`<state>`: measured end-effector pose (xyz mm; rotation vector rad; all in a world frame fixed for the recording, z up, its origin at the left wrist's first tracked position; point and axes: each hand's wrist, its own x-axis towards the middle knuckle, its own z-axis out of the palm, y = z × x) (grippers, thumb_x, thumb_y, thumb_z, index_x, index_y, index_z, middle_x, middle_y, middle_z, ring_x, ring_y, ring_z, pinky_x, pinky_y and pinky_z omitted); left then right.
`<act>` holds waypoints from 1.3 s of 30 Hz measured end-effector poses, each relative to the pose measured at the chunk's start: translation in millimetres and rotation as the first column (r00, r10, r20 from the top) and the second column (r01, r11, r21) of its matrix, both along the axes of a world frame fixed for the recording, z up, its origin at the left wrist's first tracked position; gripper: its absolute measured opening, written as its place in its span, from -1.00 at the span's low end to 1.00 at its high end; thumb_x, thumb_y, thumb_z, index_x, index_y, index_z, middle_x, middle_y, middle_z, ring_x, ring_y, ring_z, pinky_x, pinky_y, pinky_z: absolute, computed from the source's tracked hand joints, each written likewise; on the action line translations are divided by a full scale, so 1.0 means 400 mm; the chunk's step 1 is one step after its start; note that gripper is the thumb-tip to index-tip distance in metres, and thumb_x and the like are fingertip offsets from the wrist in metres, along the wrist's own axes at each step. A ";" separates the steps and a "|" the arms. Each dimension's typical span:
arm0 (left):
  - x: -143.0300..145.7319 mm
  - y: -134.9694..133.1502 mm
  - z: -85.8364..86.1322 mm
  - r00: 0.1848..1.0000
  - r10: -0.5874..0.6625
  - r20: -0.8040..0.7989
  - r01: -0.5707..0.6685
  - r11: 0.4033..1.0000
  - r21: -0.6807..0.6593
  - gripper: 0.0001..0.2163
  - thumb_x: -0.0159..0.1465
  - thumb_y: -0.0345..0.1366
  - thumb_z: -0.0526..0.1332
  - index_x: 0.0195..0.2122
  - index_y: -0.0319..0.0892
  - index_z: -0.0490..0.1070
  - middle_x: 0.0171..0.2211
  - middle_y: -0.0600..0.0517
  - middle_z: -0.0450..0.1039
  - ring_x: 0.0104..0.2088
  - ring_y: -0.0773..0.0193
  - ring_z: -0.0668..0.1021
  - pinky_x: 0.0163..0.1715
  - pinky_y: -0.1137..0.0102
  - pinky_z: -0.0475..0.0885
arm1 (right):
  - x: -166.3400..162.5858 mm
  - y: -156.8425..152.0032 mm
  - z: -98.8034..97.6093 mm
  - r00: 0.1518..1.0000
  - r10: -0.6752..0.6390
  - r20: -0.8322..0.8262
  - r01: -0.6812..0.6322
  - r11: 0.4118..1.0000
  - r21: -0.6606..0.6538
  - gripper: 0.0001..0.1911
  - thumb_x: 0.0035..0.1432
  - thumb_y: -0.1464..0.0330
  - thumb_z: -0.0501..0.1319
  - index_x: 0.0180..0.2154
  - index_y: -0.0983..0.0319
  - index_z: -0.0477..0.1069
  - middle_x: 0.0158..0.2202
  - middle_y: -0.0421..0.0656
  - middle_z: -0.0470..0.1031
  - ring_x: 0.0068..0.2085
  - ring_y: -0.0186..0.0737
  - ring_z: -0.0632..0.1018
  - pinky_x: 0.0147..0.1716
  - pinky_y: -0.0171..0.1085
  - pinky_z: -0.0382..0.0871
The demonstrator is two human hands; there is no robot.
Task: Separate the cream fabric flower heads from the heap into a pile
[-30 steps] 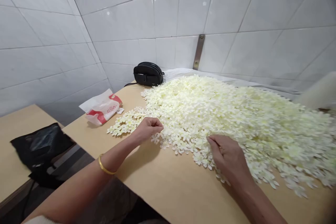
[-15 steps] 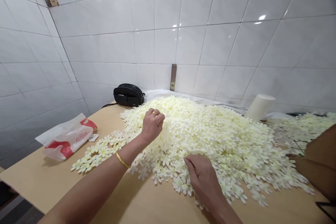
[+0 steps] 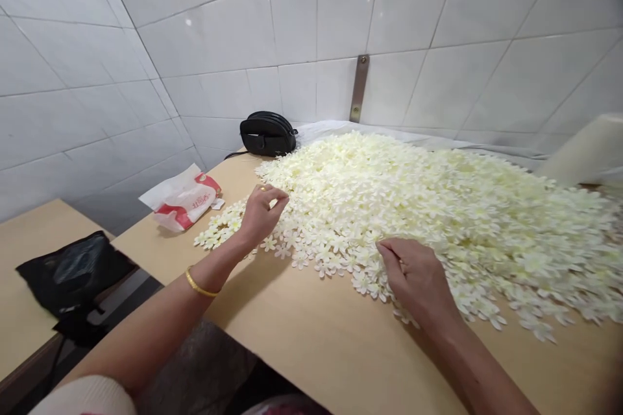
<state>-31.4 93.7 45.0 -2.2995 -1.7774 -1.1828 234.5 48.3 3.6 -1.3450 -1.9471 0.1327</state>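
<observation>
Where the head view, the only one, looks down past both forearms, the heap of white flowers (image 3: 413, 194) lies beyond the hands. Long axis: crosswise, from beside the left hand (image 3: 265, 214) past the right hand (image 3: 421, 279) and out to its right. The left forearm slants in across that axis from lower left, the right one from lower right.

Nearer hand: right. Its fist overlaps the near edge of the heap, with flowers ahead and to either side; contact with individual blossoms cannot be confirmed. The bulk of the heap is directly beyond its knuckles.

From the left hand, the heap lies to the right and ahead, its left edge just beside the fingertips. A thinner patch of loose flowers (image 3: 219, 225) sits on that hand's other side, partly behind the wrist. A shadow on the table (image 3: 311, 324) suggests this hand is raised; judgement only.

Hand states. Left: thumb and index finger meet at the tips; whether anything is pinched, cannot tell. Right: fingers curled in, thumb pressed along the forefinger; contents, if any, hidden.

Surroundings: paper bag (image 3: 182, 198) to the left of the left hand, beyond the loose flowers; black pouch (image 3: 267, 136) straight ahead of it, near the wall; yellow bracelet (image 3: 199, 284) on its own wrist.
</observation>
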 end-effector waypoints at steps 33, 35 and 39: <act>0.098 0.008 -0.078 0.955 -0.140 -0.263 0.137 0.990 -0.029 -0.90 0.11 -0.33 0.15 -0.42 -0.19 0.44 -0.39 -0.09 0.35 -0.23 0.10 0.29 -0.30 0.25 0.29 | -0.002 -0.002 0.001 1.000 -0.013 0.021 0.014 0.999 -0.051 -0.75 0.15 0.35 -0.02 -0.52 0.23 0.30 -0.55 -0.19 0.38 -0.45 -0.26 0.36 -0.36 -0.28 0.14; 0.105 0.014 -0.081 0.950 -0.157 -0.270 0.155 0.987 -0.029 -0.87 0.14 -0.36 0.10 -0.47 -0.18 0.42 -0.41 -0.08 0.35 -0.24 0.11 0.29 -0.30 0.27 0.29 | 0.000 -0.001 0.000 1.000 -0.011 0.013 0.011 0.999 -0.048 -0.76 0.15 0.36 -0.02 -0.52 0.23 0.30 -0.55 -0.19 0.37 -0.44 -0.27 0.36 -0.36 -0.29 0.14; 0.108 0.016 -0.079 0.956 -0.152 -0.250 0.155 0.988 -0.010 -0.81 0.17 -0.43 0.03 -0.50 -0.18 0.39 -0.44 -0.07 0.34 -0.26 0.15 0.29 -0.33 0.31 0.29 | -0.001 -0.001 -0.001 1.000 0.009 0.025 -0.008 0.999 -0.045 -0.75 0.15 0.37 -0.02 -0.54 0.23 0.27 -0.58 -0.21 0.34 -0.48 -0.29 0.34 -0.39 -0.30 0.13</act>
